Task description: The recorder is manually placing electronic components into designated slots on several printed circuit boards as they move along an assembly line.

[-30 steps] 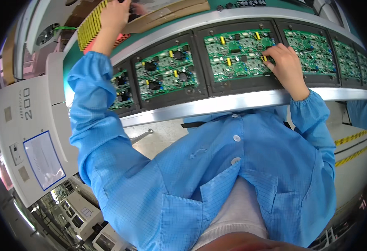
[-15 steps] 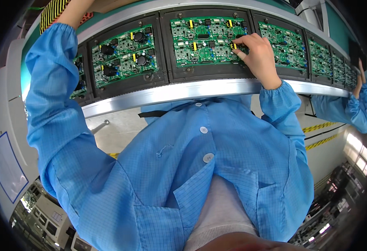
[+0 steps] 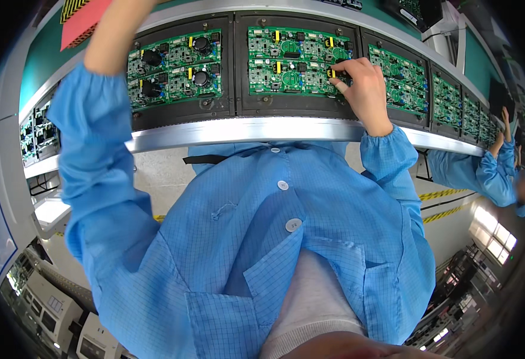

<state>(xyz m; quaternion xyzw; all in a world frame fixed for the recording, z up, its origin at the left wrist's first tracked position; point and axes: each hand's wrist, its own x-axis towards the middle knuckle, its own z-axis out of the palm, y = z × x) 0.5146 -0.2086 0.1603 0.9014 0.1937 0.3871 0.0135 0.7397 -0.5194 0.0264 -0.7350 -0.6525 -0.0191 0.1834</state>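
Note:
My right hand point(image 3: 365, 87) reaches over the green circuit board panel point(image 3: 262, 85) in the middle black tray point(image 3: 298, 106). Its thumb and forefinger are pinched around a small yellow-and-black component point(image 3: 331, 73) at the panel's right side. Other yellow components stand upright on the same panel, beside bare round green areas. My left forearm point(image 3: 116, 39) rises past the left tray, and its hand is beyond the top edge. The circuit boards point(image 3: 175, 73) in that tray carry large black round parts point(image 3: 202, 78).
A silver rail point(image 3: 244, 130) runs along the near edge of the line. More trays with boards point(image 3: 448, 99) continue to the right, where a co-worker's hands point(image 3: 501, 134) are. A red-pink bin point(image 3: 83, 24) with striped tape stands at the far left.
My left forearm has swung right, and its hand stays out of view. My right hand keeps its pinch at the same component. The view has shifted, showing more trays at left.

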